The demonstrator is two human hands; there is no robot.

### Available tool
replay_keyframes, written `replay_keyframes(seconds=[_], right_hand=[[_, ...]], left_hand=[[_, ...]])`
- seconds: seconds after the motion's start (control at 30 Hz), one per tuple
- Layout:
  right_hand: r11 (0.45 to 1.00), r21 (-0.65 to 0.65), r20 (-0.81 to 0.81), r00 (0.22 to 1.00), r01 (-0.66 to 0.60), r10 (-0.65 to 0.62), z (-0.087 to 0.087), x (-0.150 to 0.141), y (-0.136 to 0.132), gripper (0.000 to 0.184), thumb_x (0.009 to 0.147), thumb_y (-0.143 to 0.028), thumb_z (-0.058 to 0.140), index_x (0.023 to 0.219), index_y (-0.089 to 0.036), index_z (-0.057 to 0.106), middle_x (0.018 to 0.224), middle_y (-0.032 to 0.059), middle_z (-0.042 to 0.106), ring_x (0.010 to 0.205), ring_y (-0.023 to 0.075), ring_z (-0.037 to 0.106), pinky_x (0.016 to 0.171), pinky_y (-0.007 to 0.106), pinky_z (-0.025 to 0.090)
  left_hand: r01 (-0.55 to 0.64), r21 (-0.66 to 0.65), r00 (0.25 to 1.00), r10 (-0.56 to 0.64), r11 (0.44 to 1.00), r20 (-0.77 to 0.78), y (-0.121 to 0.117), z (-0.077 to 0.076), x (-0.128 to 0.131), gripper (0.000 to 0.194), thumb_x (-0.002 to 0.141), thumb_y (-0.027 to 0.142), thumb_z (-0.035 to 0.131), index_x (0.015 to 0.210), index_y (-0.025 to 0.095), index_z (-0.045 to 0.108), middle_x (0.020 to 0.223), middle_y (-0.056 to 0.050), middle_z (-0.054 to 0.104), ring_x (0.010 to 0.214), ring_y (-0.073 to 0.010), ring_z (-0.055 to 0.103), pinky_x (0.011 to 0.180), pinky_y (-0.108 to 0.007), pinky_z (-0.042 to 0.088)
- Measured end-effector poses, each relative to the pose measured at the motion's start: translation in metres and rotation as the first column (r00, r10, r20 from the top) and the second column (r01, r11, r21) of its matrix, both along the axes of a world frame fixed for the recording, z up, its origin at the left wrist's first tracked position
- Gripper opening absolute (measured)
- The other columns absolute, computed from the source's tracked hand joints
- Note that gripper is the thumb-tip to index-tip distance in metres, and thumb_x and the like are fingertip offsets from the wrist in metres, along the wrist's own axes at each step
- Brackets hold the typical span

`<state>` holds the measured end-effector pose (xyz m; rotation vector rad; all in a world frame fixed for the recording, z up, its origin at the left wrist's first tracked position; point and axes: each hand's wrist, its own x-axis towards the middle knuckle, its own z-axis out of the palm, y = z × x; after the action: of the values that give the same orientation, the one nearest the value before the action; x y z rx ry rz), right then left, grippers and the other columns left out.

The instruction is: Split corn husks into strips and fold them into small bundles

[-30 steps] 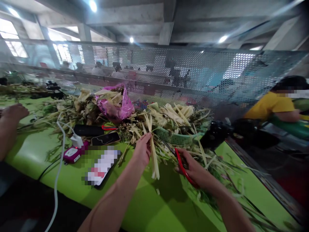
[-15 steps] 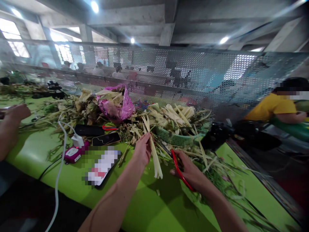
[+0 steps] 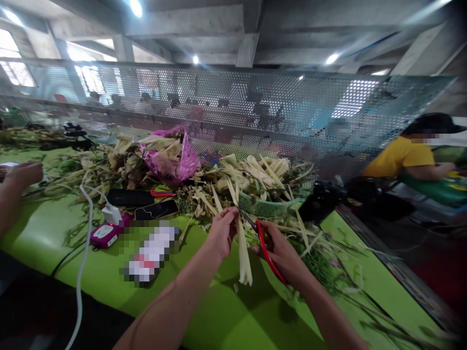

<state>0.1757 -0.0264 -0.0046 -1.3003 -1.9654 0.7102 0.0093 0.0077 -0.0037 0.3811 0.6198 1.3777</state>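
My left hand (image 3: pixel 222 232) pinches a pale strip of corn husk (image 3: pixel 244 260) near its middle. The husk hangs down over the green table, and its split upper ends stick up past the fingers. In my right hand (image 3: pixel 280 248) are red-handled scissors (image 3: pixel 263 249), fingers wrapped around the grips. Their dark blades reach left to the husk, just by my left fingertips; whether they are cutting into it I cannot tell. Right behind both hands stands a green basket (image 3: pixel 270 206) heaped with more pale husks (image 3: pixel 268 172).
A pink plastic bag (image 3: pixel 171 160) of husks sits among dried plant scraps (image 3: pixel 127 165). Phones (image 3: pixel 156 209), a purple power strip (image 3: pixel 109 233) and a white cable (image 3: pixel 84 262) lie left. Another person's hand (image 3: pixel 27 172) is at far left. Behind runs a perforated metal screen (image 3: pixel 219 112).
My left hand has moved right and slightly down with the husk, which now hangs more upright. The scissors' blades have come up to the husk beside the fingertips.
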Motion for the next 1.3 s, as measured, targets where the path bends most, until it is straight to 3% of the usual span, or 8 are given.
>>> replay_keyframes(seconds=[0.3,0.5,0.83,1.07,1.2,1.3], right_hand=[[0.997,0.021,0.057,0.996,0.074,-0.075,0.008,-0.002,-0.004,0.043,0.077,-0.028,0.061,0.118,-0.022,0.050,0.103,0.0055,0.063,0.091,0.0239,0.059,0.083,0.035,0.046],[0.993,0.070,0.085,0.991,0.096,-0.102,0.009,0.000,-0.004,0.045,0.077,-0.031,0.062,0.120,-0.022,0.052,0.102,0.0053,0.065,0.084,0.0227,0.060,0.076,0.033,0.046],[0.976,0.123,0.151,0.969,0.177,-0.195,0.016,-0.001,-0.008,0.030,0.076,-0.036,0.061,0.102,-0.022,0.064,0.081,0.0003,0.066,0.075,0.0210,0.061,0.066,0.027,0.045],[0.974,0.113,0.120,0.970,0.197,-0.210,0.014,0.002,-0.006,0.031,0.074,-0.040,0.062,0.098,-0.021,0.065,0.074,0.0005,0.065,0.072,0.0213,0.061,0.063,0.027,0.045],[0.973,0.101,0.075,0.974,0.208,-0.216,0.010,0.009,0.000,0.035,0.075,-0.039,0.060,0.104,-0.020,0.063,0.078,0.0015,0.068,0.068,0.0204,0.061,0.061,0.028,0.046],[0.964,0.133,0.136,0.959,0.229,-0.247,0.007,0.016,0.004,0.034,0.076,-0.036,0.059,0.106,-0.020,0.063,0.077,0.0013,0.069,0.067,0.0206,0.062,0.061,0.029,0.046]], left_hand=[[0.002,0.003,0.999,-0.002,1.000,-0.041,-0.003,0.003,-0.001,0.020,0.059,0.024,0.078,0.071,0.017,0.064,0.061,0.003,0.060,0.052,-0.0063,0.052,0.054,-0.019,0.042],[-0.024,0.028,0.987,0.028,0.999,-0.159,-0.003,0.004,-0.003,0.019,0.058,0.023,0.078,0.070,0.016,0.065,0.065,0.003,0.061,0.058,-0.0069,0.053,0.057,-0.018,0.041],[-0.028,0.105,0.951,0.059,0.994,-0.305,-0.001,0.001,-0.006,0.023,0.062,0.032,0.076,0.074,0.016,0.066,0.071,0.000,0.059,0.063,-0.0084,0.053,0.061,-0.020,0.040],[-0.075,0.103,0.943,0.104,0.992,-0.318,-0.001,0.004,-0.007,0.023,0.059,0.031,0.077,0.069,0.016,0.063,0.066,0.001,0.057,0.060,-0.0083,0.051,0.058,-0.021,0.039],[-0.075,0.093,0.945,0.100,0.993,-0.311,0.001,0.004,-0.010,0.025,0.057,0.033,0.078,0.070,0.016,0.064,0.067,0.001,0.058,0.059,-0.0083,0.051,0.056,-0.021,0.037],[-0.074,0.078,0.950,0.094,0.994,-0.298,0.003,0.003,-0.013,0.026,0.058,0.035,0.078,0.072,0.017,0.064,0.069,0.002,0.060,0.060,-0.0078,0.051,0.055,-0.021,0.035]])
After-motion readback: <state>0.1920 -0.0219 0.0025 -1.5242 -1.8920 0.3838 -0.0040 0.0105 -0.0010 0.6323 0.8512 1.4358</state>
